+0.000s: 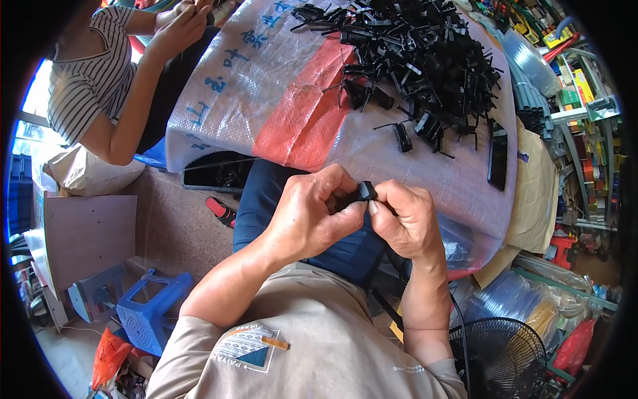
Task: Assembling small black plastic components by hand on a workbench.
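Between my two hands, over my lap, is a small black plastic part (pixel 366 191). My left hand (pixel 318 207) is closed around it, thumb and index finger gripping it from the left. The fingertips of my right hand (pixel 407 218) pinch at its right end. Fingers cover much of the part, so its exact kind cannot be made out. Ahead of my hands, a large heap of similar black plastic parts (pixel 425 60) with thin prongs lies on a table covered by a white and red woven sack (pixel 232 100). A few loose ones lie at the heap's near edge.
A dark phone (pixel 497 156) lies at the table's right edge. A black bin (pixel 216 171) holding parts stands below its left side. Another person (pixel 100 86) in a striped top sits at the far left. Blue stools (pixel 151 309) stand lower left, a black fan (pixel 498 356) lower right.
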{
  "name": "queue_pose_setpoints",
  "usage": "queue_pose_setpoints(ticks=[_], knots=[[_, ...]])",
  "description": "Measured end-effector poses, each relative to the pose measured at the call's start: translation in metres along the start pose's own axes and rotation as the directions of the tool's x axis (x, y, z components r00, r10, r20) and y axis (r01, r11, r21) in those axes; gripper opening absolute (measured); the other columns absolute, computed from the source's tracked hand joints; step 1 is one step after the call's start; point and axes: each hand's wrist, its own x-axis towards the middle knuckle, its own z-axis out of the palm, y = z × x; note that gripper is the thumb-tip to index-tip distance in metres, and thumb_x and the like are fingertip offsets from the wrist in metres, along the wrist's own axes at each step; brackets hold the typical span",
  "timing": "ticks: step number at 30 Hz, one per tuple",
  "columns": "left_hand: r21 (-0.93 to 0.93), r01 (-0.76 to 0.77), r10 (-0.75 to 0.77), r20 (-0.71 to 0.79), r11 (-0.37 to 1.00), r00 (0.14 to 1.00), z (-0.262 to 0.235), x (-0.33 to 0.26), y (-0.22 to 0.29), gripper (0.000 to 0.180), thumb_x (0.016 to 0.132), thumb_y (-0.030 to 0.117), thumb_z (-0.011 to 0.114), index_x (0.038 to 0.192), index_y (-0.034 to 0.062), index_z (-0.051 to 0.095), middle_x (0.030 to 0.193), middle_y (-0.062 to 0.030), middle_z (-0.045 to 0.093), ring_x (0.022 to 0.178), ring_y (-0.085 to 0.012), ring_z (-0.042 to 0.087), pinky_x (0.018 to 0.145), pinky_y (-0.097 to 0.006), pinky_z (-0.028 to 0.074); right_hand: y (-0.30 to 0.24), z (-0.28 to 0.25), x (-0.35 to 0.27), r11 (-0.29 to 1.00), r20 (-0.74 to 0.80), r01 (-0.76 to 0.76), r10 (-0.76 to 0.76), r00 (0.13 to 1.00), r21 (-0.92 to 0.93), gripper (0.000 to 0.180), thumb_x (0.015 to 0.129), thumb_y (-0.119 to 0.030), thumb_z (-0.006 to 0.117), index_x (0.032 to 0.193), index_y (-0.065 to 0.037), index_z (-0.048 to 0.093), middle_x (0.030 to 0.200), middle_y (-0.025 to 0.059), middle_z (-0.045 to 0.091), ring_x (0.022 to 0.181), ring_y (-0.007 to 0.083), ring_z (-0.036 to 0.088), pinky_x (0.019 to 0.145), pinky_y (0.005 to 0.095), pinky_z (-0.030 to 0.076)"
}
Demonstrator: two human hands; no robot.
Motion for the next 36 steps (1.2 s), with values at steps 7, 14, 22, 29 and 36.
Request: queue_pose_setpoints(ticks=[7, 14, 22, 29, 36], knots=[[-0.155, 0.037, -0.034, 0.021, 0.987, 0.999, -0.001, 0.005, -0.001, 0.028, 0.089, 0.01, 0.063, 0.112, -0.005, 0.059, 0.075, -0.0012, 0.058, 0.068, -0.003, 0.05, 0.059, -0.02, 0.043, -0.006, 0.004, 0.007, 0.998, -0.149, -0.051, 0.046, 0.988, -0.027, 0.012, 0.089, -0.011, 0.066, 0.086, -0.001, 0.059, 0.066, 0.0082, 0.057, 0.059, 0.0101, 0.054, 0.056, 0.027, 0.045], [-0.604, 0.274, -0.168, 0.227, 0.748, 0.959, -0.01, 0.012, -0.007, 0.03, 0.101, 0.024, 0.051, 0.102, -0.0032, 0.062, 0.078, -0.0021, 0.059, 0.059, -0.0072, 0.052, 0.051, -0.022, 0.041, 0.005, 0.013, -0.007, 0.98, -0.193, 0.135, -0.162, 0.968, -0.145, 0.023, 0.081, -0.003, 0.072, 0.102, -0.002, 0.064, 0.096, 0.0121, 0.061, 0.083, 0.0233, 0.063, 0.071, 0.0293, 0.051], [-0.314, 0.461, -0.308, 0.43, 0.83, 0.849, -0.02, 0.011, 0.004, 0.031, 0.1, 0.026, 0.051, 0.086, 0.0006, 0.058, 0.074, -0.0017, 0.056, 0.055, -0.0072, 0.05, 0.045, -0.022, 0.037, 0.011, 0.014, -0.008, 0.893, -0.163, 0.038, 0.04, 0.986, 0.449, 0.022, 0.085, 0.007, 0.064, 0.106, 0.001, 0.061, 0.11, 0.0075, 0.059, 0.088, 0.0106, 0.057, 0.079, 0.0226, 0.047], [-0.11, -0.172, 0.178, 0.048, 0.979, 0.983, 0.0, 0.002, -0.012, 0.031, 0.093, 0.013, 0.064, 0.117, -0.0032, 0.055, 0.086, -0.0061, 0.061, 0.071, -0.0108, 0.059, 0.064, -0.026, 0.05, 0.016, 0.019, -0.009, 0.845, -0.214, -0.016, 0.153, 0.965, 0.535, 0.014, 0.087, 0.004, 0.063, 0.1, 0.0, 0.061, 0.103, 0.0045, 0.058, 0.083, 0.0069, 0.055, 0.073, 0.0195, 0.044], [0.111, -0.384, 0.39, -0.032, 0.917, 0.92, 0.009, 0.006, -0.022, 0.015, 0.085, -0.002, 0.063, 0.099, -0.003, 0.057, 0.089, -0.0129, 0.063, 0.077, -0.021, 0.064, 0.069, -0.03, 0.051, 0.017, 0.023, -0.013, 0.793, -0.187, -0.021, 0.169, 0.968, 0.609, 0.017, 0.089, 0.004, 0.056, 0.105, 0.0, 0.058, 0.105, 0.0043, 0.057, 0.079, 0.0047, 0.052, 0.067, 0.0184, 0.042]])
